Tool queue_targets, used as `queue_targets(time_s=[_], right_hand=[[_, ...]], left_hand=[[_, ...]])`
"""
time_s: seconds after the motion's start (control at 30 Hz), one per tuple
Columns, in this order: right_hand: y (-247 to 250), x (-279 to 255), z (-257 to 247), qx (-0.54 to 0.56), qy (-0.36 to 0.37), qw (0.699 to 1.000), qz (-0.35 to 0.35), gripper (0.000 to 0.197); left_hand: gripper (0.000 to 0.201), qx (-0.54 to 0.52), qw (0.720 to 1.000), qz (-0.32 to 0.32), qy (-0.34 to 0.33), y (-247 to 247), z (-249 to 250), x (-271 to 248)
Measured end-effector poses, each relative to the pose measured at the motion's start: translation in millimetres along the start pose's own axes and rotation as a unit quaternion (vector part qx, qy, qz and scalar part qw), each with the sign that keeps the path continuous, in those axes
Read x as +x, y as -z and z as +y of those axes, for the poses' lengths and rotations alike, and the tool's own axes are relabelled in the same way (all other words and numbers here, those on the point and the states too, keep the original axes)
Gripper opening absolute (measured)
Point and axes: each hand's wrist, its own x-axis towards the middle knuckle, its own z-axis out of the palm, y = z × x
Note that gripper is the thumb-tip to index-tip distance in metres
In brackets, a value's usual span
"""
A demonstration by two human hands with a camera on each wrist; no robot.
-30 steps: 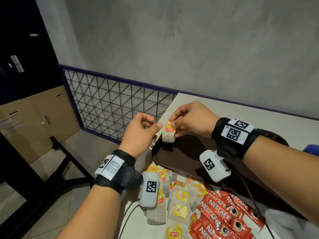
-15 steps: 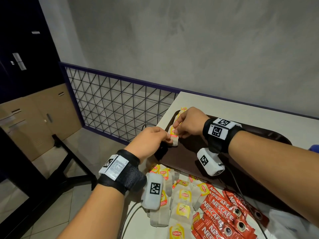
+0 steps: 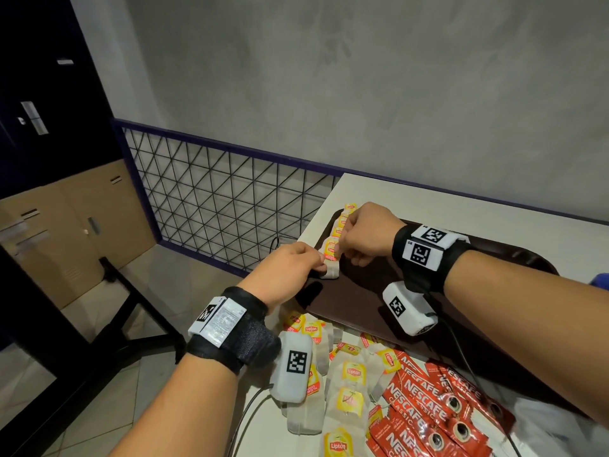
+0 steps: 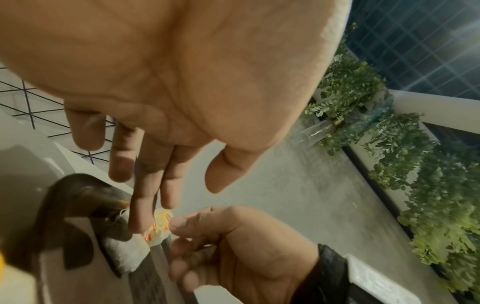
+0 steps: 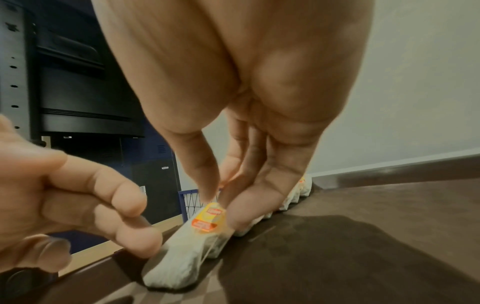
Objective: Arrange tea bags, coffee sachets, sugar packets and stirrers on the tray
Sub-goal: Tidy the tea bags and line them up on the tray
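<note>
The head view is evenly lit by soft indoor light from above; the grey wall (image 3: 362, 77) is bright and the doorway at the left edge is nearly black; straight lines bend toward the edges; the hands cast soft dark shadows on the brown tray (image 3: 362, 291), which shows little glare; in the left wrist view the left hand (image 4: 168, 72) is near, large and blurred, and a streaked glare sits in the top right corner; in the right wrist view the tea bag (image 5: 197, 242) is fairly sharp, while the left hand's fingers (image 5: 103, 205) at the left edge are smeared and out of focus.
</note>
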Motion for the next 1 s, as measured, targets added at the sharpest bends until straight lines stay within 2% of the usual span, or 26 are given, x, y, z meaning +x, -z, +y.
queue_targets(time_s=[0.13, 0.2, 0.43, 0.73, 0.83, 0.9, 1.0], right_hand=[[-4, -13, 5, -0.002, 0.003, 0.998, -0.068, 0.010], [-7, -17, 4, -0.006, 0.019, 0.996, -0.085, 0.006], [-11, -18, -5, -0.028, 0.039, 0.993, -0.106, 0.012], [-3, -3, 9, -0.018, 0.020, 0.998, -0.052, 0.021], [-4, -1, 11, -0.017, 0.018, 0.998, -0.050, 0.022], [-4, 1, 12, -0.020, 0.018, 0.998, -0.049, 0.022], [-2, 0, 11, -0.025, 0.020, 0.999, -0.044, 0.021]], left_hand=[[0.055, 0.018, 1.000, 0.008, -0.007, 1, -3, 3], [0.060, 0.021, 1.000, 0.005, -0.006, 1, -2, 2], [0.037, 0.017, 1.000, 0.017, -0.009, 1, 2, -2], [0.040, 0.009, 1.000, 0.018, -0.007, 2, 0, -1], [0.033, 0.004, 1.000, 0.014, -0.007, 2, 0, -1], [0.020, 0.008, 1.000, 0.013, -0.010, 1, -2, 1], [0.021, 0.008, 1.000, 0.011, -0.015, 1, -2, 3]])
